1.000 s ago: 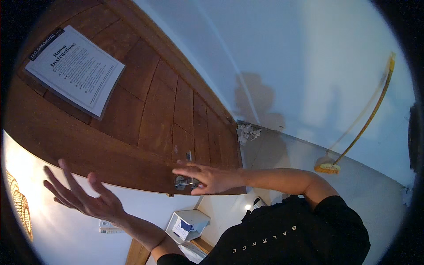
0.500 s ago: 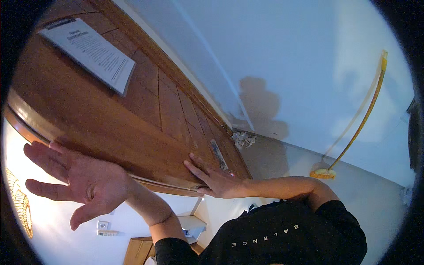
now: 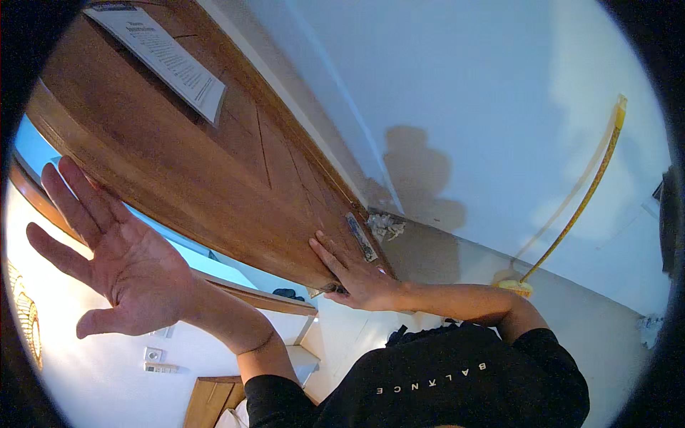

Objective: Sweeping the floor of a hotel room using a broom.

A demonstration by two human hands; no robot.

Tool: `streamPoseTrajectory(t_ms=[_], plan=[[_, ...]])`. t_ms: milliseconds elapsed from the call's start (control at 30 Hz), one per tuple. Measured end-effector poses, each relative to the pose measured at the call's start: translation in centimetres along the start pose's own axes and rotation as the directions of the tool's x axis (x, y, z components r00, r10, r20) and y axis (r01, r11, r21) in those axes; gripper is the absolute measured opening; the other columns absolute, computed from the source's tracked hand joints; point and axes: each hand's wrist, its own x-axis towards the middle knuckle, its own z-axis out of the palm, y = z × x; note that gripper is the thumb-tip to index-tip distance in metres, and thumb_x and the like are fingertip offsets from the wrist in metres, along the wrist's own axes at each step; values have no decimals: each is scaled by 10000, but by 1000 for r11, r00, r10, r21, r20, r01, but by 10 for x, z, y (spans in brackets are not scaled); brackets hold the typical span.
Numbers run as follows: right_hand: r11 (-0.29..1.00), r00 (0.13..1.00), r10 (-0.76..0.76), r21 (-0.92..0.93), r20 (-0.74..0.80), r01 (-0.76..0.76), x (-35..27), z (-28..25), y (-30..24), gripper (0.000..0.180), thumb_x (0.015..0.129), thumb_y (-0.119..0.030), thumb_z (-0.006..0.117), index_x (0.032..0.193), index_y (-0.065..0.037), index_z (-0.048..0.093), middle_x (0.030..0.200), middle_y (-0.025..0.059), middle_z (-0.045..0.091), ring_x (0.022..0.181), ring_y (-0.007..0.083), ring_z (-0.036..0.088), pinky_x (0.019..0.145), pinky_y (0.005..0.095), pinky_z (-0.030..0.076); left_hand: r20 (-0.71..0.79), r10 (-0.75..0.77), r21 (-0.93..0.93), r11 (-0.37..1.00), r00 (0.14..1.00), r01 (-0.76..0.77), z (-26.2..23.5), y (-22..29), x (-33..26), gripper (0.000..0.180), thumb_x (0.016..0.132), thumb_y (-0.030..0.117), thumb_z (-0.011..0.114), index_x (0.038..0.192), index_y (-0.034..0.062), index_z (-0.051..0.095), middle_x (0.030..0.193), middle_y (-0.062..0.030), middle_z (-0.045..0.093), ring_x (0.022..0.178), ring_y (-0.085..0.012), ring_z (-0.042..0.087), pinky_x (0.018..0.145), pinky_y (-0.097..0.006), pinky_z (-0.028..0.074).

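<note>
A brown wooden door [image 3: 235,192] runs diagonally across the left half, with a gap along its lower edge. My right hand [image 3: 367,285] rests on the door beside a metal lock plate [image 3: 362,237]. Its fingers are stretched across the wood, and the thumb lies by the door's edge, near a small metal fitting. My left hand [image 3: 135,271] is raised at the left, palm in view and fingers spread, holding nothing. It overlaps the gap; whether its fingertips touch the door, I cannot tell. A printed sheet [image 3: 168,60] is fixed to the door's upper part.
A broom [image 3: 571,214] with a yellow handle leans on the white wall [image 3: 485,93] at the right. Crumpled whitish material [image 3: 385,226] lies on the floor by the door's foot. A wall socket [image 3: 153,354] and wooden furniture [image 3: 210,399] show at lower left.
The door has swung upward in view, widening the gap to a bluish room behind it. My left hand has shifted up and left; my right hand stays against the door.
</note>
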Motion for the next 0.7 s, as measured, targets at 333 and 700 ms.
streamPoseTrajectory(t_ms=[333,700], plan=[[997,979,67,42,-193,-60,8,18,-3,931,647,-179,656,1338,-135,33,1363,205,53,1241,390,138,1004,448,208,11,-119,104,988,993,118,-4,20,5,896,712,711,199,1310,44,200,1301,-351,1,1228,-470,15,1013,-517,64],[991,853,126,111,-506,-80,43,92,-27,841,586,-36,619,1316,-118,212,1344,157,211,1247,313,194,1020,393,191,-425,92,605,769,901,207,-110,89,-15,710,791,628,214,1256,106,338,1202,-196,429,1181,-371,318,984,-486,222]])
